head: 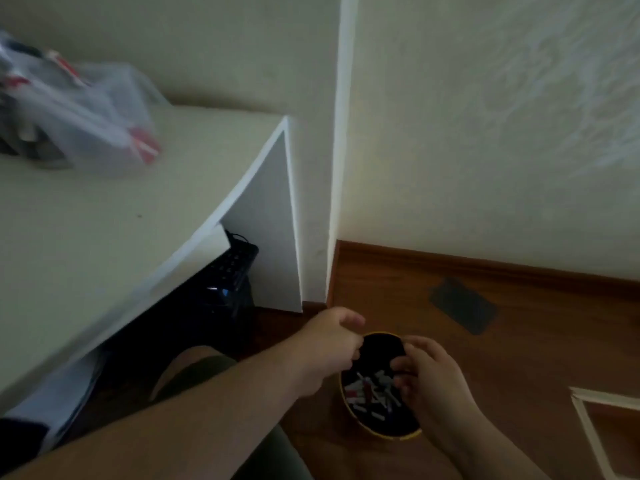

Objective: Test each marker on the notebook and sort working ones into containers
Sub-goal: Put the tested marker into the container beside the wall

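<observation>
A round black container (381, 348) with a yellow rim sits on the wooden floor, low in the head view. Several markers (372, 393), white, grey and red, lie in its bottom. My left hand (329, 344) grips the container's near-left rim with curled fingers. My right hand (426, 375) reaches into the container from the right, its curled fingertips among the markers; whether it holds one is hidden. No notebook is in view.
A white desk (104, 237) fills the left, with a clear plastic bag (79, 116) of red-and-white items on it. A dark keyboard (232, 268) sits under the desk. A dark flat object (462, 304) lies on the floor near the wall. A pale frame (595, 424) is at the right.
</observation>
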`<state>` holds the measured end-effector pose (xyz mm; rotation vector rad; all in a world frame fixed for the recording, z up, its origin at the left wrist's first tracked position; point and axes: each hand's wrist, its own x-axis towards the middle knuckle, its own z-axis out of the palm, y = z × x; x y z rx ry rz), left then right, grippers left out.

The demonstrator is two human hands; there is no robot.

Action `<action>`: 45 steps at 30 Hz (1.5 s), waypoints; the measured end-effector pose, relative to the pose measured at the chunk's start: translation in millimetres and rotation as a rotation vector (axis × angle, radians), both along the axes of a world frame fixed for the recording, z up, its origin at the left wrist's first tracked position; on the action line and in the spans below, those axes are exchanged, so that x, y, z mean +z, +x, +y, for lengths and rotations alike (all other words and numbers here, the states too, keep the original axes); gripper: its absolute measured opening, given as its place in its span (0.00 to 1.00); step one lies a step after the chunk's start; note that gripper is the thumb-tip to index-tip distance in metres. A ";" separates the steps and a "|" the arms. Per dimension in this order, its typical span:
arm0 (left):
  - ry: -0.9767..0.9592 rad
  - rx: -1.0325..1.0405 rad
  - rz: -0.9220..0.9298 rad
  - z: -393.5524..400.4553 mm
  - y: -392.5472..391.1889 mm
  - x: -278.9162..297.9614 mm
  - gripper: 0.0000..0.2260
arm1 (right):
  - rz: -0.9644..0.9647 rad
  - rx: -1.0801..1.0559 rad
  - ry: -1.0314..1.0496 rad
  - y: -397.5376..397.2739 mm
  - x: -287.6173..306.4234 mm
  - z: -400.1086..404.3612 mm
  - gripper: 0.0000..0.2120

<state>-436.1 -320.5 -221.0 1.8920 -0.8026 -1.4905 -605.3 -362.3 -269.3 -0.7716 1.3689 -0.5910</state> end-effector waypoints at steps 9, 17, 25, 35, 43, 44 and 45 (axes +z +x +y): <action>-0.562 0.407 -0.201 114.9 194.2 219.3 0.13 | -0.615 0.535 -0.389 244.0 229.4 55.1 0.08; -0.353 0.882 -0.594 283.8 386.4 205.4 0.08 | -0.486 1.100 -0.472 482.5 242.8 170.1 0.06; -0.005 0.768 -1.134 335.9 526.7 151.5 0.21 | -0.335 1.134 -0.845 551.5 197.9 191.0 0.05; 0.169 0.529 -1.280 329.8 541.7 145.1 0.14 | -0.313 1.129 -1.077 554.0 193.2 188.5 0.08; -0.546 0.468 -1.316 338.1 409.7 183.3 0.09 | -0.203 1.292 -1.505 541.3 197.0 199.6 0.17; -0.574 0.413 -1.331 341.6 405.8 182.2 0.12 | -0.260 1.278 -1.482 538.1 198.3 201.3 0.12; -0.585 0.370 -1.337 345.2 406.7 179.6 0.17 | -0.337 1.263 -1.395 534.6 201.1 203.0 0.06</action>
